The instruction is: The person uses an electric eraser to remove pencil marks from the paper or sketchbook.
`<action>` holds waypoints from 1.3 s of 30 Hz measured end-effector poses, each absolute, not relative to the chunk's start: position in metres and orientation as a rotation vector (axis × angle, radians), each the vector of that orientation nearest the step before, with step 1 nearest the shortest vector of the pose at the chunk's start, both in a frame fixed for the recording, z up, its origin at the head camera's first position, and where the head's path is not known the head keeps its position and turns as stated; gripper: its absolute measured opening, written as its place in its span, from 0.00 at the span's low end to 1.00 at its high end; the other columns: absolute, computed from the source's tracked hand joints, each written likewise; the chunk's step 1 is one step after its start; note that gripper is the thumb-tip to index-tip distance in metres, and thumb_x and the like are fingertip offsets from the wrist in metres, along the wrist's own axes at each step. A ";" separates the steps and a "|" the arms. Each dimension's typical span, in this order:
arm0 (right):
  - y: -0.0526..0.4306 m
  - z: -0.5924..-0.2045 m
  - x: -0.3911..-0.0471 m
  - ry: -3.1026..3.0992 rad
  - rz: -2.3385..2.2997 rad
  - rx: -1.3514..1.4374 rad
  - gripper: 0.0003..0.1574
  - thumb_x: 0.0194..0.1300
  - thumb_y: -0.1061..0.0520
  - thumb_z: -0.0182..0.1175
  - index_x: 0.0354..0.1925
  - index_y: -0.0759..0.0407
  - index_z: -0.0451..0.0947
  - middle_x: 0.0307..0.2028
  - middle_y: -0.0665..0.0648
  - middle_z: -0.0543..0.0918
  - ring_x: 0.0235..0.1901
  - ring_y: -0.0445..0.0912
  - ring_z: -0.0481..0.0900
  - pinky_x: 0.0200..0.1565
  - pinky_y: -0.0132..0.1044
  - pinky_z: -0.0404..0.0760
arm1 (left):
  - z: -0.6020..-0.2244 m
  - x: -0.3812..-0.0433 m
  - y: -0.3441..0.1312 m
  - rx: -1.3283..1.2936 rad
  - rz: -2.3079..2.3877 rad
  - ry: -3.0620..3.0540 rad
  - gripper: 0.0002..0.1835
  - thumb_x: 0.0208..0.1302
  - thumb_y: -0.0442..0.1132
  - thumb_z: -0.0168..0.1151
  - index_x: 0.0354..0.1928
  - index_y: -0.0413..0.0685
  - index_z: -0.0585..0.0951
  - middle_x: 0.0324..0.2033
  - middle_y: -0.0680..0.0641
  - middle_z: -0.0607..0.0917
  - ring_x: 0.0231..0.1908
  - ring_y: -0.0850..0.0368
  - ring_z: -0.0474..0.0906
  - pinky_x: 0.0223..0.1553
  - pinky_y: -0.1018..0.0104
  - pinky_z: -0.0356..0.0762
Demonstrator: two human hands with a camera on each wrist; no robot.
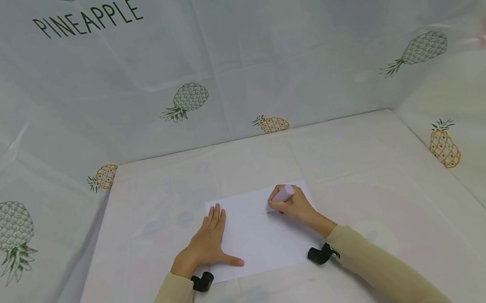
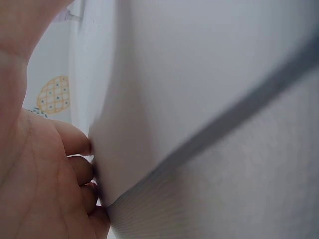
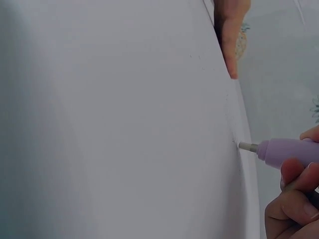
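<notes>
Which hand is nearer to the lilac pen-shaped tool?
Right: the right hand grips the lilac pen-shaped tool over the white paper; the left hand lies apart from it, across the paper's left edge.

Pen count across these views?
1: the purple pen, in the right grip, its tip at the far half of the white sheet. Anything beneath the sheet or sleeves would be hidden.
</notes>
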State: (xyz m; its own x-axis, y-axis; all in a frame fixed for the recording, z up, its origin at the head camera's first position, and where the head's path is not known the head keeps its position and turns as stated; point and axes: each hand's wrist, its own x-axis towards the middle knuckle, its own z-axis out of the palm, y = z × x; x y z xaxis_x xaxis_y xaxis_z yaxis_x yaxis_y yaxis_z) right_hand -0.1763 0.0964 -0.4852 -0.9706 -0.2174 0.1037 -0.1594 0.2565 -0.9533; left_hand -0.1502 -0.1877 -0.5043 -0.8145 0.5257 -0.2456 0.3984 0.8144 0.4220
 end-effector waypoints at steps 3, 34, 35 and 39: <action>0.096 -0.500 -0.184 2.442 -1.864 -0.360 0.02 0.59 0.71 0.64 0.31 0.72 0.80 0.25 0.56 0.81 0.20 0.47 0.76 0.23 0.32 0.75 | -0.504 -0.150 -0.188 0.699 0.505 2.645 0.77 0.39 0.72 0.75 0.77 0.32 0.42 0.77 0.34 0.35 0.76 0.41 0.29 0.74 0.47 0.39; 0.094 -0.523 -0.193 2.465 -1.870 -0.382 0.03 0.60 0.66 0.66 0.30 0.64 0.81 0.26 0.56 0.81 0.20 0.45 0.76 0.23 0.35 0.77 | -0.508 -0.152 -0.189 0.734 0.480 2.651 0.77 0.39 0.74 0.73 0.77 0.31 0.43 0.76 0.33 0.36 0.76 0.40 0.29 0.74 0.46 0.39; 0.094 -0.523 -0.193 2.462 -1.870 -0.371 0.03 0.60 0.66 0.66 0.30 0.64 0.81 0.26 0.56 0.81 0.20 0.45 0.76 0.24 0.35 0.77 | -0.508 -0.152 -0.190 0.733 0.483 2.650 0.78 0.39 0.75 0.73 0.77 0.32 0.43 0.76 0.34 0.36 0.76 0.40 0.29 0.74 0.46 0.39; 0.096 -0.524 -0.193 2.456 -1.861 -0.342 0.03 0.60 0.66 0.66 0.30 0.64 0.81 0.25 0.56 0.81 0.21 0.45 0.76 0.24 0.35 0.76 | -0.509 -0.152 -0.190 0.732 0.485 2.650 0.78 0.39 0.75 0.73 0.77 0.32 0.42 0.76 0.34 0.35 0.76 0.40 0.29 0.74 0.47 0.39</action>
